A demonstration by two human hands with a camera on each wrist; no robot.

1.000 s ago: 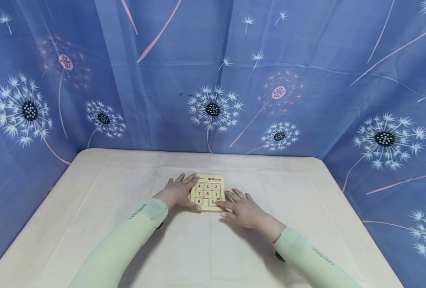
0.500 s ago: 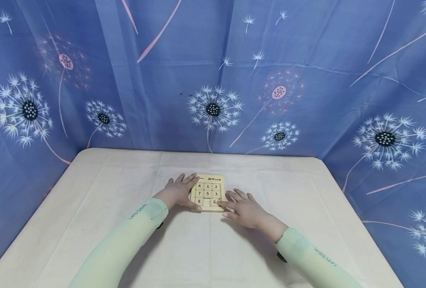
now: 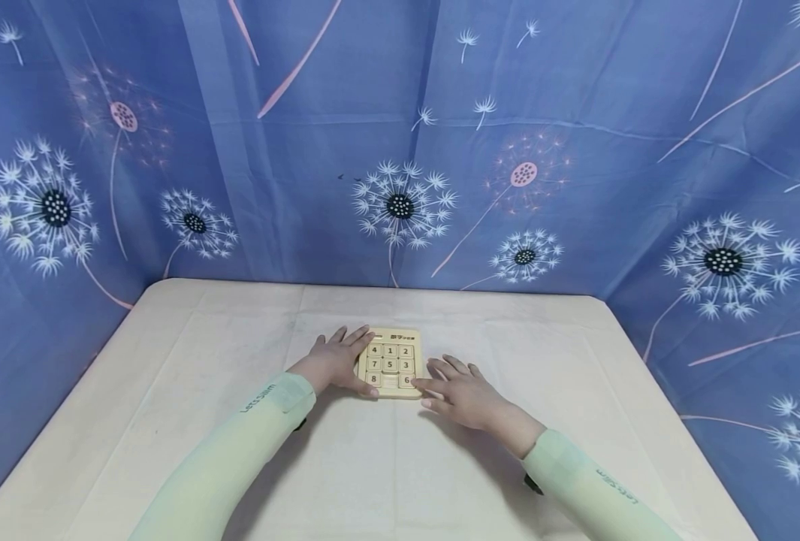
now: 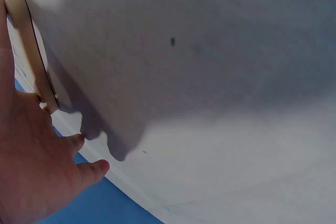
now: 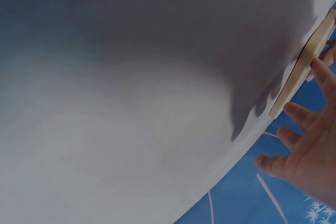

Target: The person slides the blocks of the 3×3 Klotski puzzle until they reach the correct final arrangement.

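In the head view, a pale yellow number sliding puzzle (image 3: 390,331) lies flat on the table. Its tiles read 4, 1, 2, then 7, 5, 3, then 8, a gap and 6. My left hand (image 3: 336,362) rests along the puzzle's left side, thumb at the near left corner and straight fingers by the far left corner. A fingertip of my right hand (image 3: 463,397) touches the 6 tile (image 3: 406,380) at its right edge; the other fingers are spread beside the frame. Both wrist views show the puzzle only edge-on, its tile faces hidden.
A cream cloth covers the table (image 3: 393,466). Blue curtains (image 3: 291,188) with dandelion prints stand behind it and along both sides. Pale green sleeves (image 3: 217,458) cover both forearms.
The 6 tile has slid right into the near right corner, widening the gap beside the 8. My right hand has shifted slightly right with it. The left hand has stayed still.
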